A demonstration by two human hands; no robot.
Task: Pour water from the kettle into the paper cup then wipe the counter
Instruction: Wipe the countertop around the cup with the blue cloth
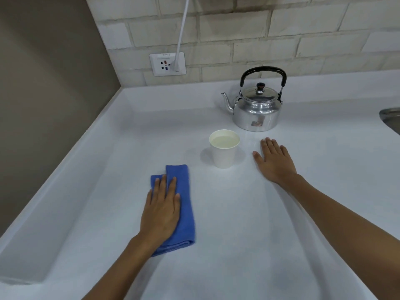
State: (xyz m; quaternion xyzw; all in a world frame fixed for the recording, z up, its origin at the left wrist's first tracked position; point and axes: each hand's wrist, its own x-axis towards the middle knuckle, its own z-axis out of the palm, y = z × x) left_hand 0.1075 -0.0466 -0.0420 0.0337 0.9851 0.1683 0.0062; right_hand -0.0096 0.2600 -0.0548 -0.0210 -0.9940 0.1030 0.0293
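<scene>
The left hand (161, 210) lies flat, palm down and fingers spread, on a folded blue cloth (184, 204) at the near left of the white counter (249, 234) — it presses the cloth and does not grip it. The cloth is a long strip, running near to far, and shows past the fingertips and along the hand's right side.

To the left of the counter stands a plain brown wall (43, 83), meeting a pale brick-patterned wall (281, 40) at the far corner. On the brick wall sits one white socket plate (167, 64), with one white cable (183, 29) plugged in and running up out of view.

In the middle of the counter, right of the cloth and apart from it, stands one white paper cup (224, 149), upright and nearly full of water. Beyond it, further right and near the far wall, is one metal kettle (256, 107) with its lid on, black handle raised, spout pointing left.

The right hand (273, 162) rests open and flat on the bare counter just right of the cup, holding nothing, not touching cup or kettle. At the far right edge a metal sink rim (390, 118) just shows.

Counted — two hands, one cloth, one cup, one kettle, one socket.
</scene>
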